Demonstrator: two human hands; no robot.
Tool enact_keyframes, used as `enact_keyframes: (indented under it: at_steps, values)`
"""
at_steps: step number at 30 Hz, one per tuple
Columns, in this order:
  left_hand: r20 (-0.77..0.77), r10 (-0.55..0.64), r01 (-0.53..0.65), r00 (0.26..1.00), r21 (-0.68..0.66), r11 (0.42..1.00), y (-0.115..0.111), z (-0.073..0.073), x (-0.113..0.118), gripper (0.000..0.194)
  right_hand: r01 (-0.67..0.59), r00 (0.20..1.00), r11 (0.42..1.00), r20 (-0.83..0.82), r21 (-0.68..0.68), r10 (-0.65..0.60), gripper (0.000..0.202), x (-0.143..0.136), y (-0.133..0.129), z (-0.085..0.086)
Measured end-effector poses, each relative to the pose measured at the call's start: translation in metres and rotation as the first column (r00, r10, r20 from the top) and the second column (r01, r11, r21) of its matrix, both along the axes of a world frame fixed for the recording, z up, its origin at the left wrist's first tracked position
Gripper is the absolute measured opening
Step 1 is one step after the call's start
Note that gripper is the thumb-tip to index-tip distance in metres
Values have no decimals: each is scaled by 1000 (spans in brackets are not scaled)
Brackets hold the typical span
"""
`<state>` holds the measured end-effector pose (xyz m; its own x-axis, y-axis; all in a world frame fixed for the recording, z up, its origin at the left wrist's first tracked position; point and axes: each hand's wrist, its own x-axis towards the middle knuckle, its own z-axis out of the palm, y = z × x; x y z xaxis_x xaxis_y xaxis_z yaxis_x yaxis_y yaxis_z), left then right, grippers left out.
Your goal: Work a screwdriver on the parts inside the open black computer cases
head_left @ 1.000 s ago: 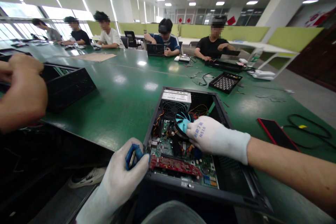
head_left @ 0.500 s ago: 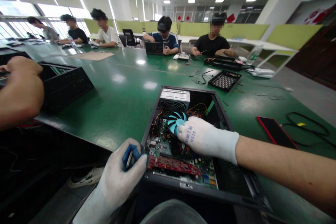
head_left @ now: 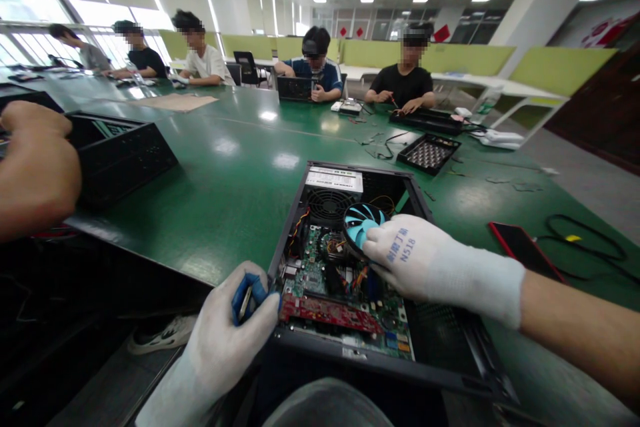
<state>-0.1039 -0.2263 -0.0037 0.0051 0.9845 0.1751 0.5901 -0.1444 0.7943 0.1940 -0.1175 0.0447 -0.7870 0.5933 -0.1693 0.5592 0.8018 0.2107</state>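
An open black computer case [head_left: 370, 361] lies at the table's near edge. My right hand [head_left: 405, 253], in a white glove, grips a round fan with light blue blades [head_left: 361, 221], raised and tilted above the motherboard [head_left: 313, 267]. Below it a chip area with wires shows. My left hand [head_left: 230, 320], in a white glove with blue inner fingers, is curled at the case's left edge; a small metallic piece [head_left: 245, 303] shows inside its fingers. A red card [head_left: 330, 313] spans the near part of the board, and a power supply [head_left: 334, 180] sits at the far end.
Another person's arm [head_left: 40, 160] reaches in at the left beside a second black case [head_left: 125, 163]. A red-edged phone [head_left: 525, 250] and black cable [head_left: 590, 230] lie right. Beyond are a black tray [head_left: 429, 152] and several seated people across the green table [head_left: 225, 180].
My right hand has moved right with the fan, uncovering the wires and chip area beneath. My left hand has barely moved. Across the table, a person's hands have shifted toward a black case.
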Motion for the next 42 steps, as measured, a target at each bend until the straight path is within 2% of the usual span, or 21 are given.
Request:
enact_keyframes:
  at_steps: [5,10,13,21,27,36,42]
  values:
    - [-2,-1,1,1000,-1,1000,1,-4,-2,26,137,983,990,123,18,-138,19,2,10,2]
    - [-6,3,-3,1000,4,1000,1,-4,-2,26,291,941,956,174,14,-289,20,-4,19,9]
    - [-7,-2,2,1000,-10,1000,0,-3,-2,26,342,922,939,183,31,-342,21,-9,23,12]
    - [31,17,-17,999,-7,1000,-1,-6,-2,27,325,920,944,212,62,-330,23,-13,43,3]
    - [25,16,-16,1000,-1,1000,-1,-4,-2,28,353,910,931,196,95,-365,28,-10,58,5]
    - [14,31,-31,999,-3,1000,0,-5,-2,28,358,911,923,164,141,-379,27,-3,52,-1]
    - [-11,19,-19,1000,15,1000,0,-7,-3,28,313,935,933,113,178,-335,28,3,45,-5]
